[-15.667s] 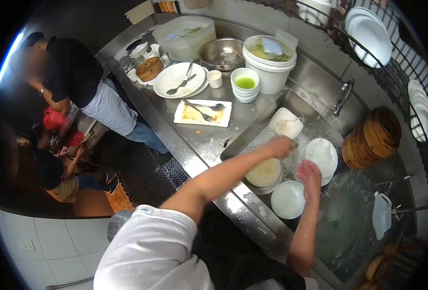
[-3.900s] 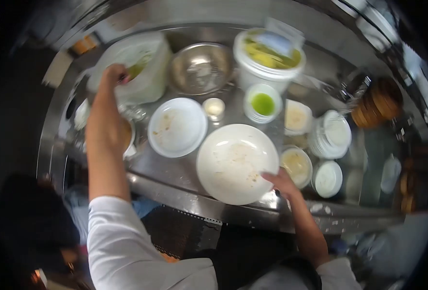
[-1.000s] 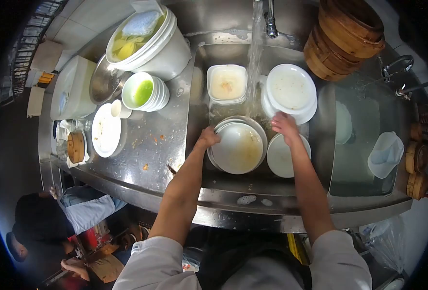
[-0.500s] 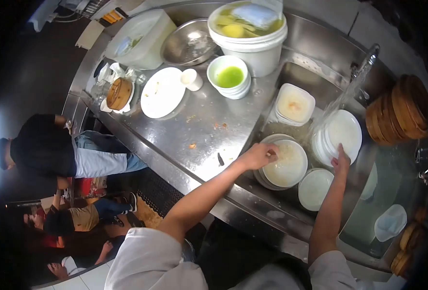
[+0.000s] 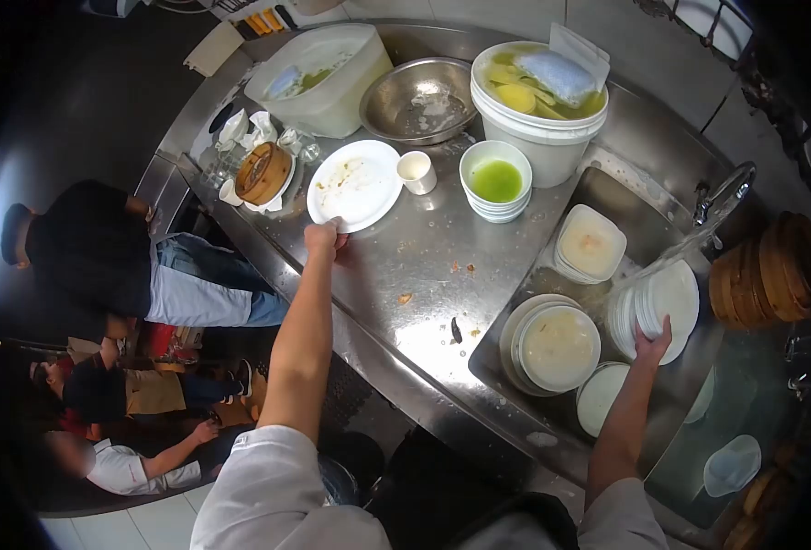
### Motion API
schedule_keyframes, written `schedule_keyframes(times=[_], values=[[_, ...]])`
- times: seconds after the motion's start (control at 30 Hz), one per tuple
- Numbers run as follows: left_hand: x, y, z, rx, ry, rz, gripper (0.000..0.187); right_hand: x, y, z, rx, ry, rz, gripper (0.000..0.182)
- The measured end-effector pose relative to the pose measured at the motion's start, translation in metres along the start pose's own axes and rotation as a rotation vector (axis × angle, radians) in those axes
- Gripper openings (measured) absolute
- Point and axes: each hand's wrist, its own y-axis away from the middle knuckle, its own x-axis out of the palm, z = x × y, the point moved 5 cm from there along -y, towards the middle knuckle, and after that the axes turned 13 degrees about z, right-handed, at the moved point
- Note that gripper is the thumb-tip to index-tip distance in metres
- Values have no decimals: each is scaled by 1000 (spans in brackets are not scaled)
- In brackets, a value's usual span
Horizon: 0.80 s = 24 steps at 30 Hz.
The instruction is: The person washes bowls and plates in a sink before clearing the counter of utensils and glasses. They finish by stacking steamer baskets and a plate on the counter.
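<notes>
Your left hand (image 5: 325,238) has moved from the bowls (image 5: 559,348) | right of frame: stack (image 5: 676,295), your right hand (image 5: 650,345) against it, grip unclear | upper left-centre: plate (image 5: 355,186), rim pinched by your left; seemingly taking hold; lifting would call for keeping it level

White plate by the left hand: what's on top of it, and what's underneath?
On top of the white plate are small food scraps. Whatever is directly underneath is covered by it, so I can't tell; metal counter shows beside it.

Left fingers (image 5: 333,225) gripping soiled plate (image 5: 358,191), right fingers (image 5: 666,328) touching stacked plates (image 5: 675,295), steel sink (image 5: 633,200)
</notes>
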Motion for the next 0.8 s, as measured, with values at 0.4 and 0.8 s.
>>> schedule_keyframes(times=[0.4, 0.8], values=[[-81, 157, 26, 488, -23, -63, 31, -31, 102, 11, 165, 58, 132, 65], [175, 311, 21, 285, -207, 652, 58, -7, 245, 88, 79, 135, 159, 51]])
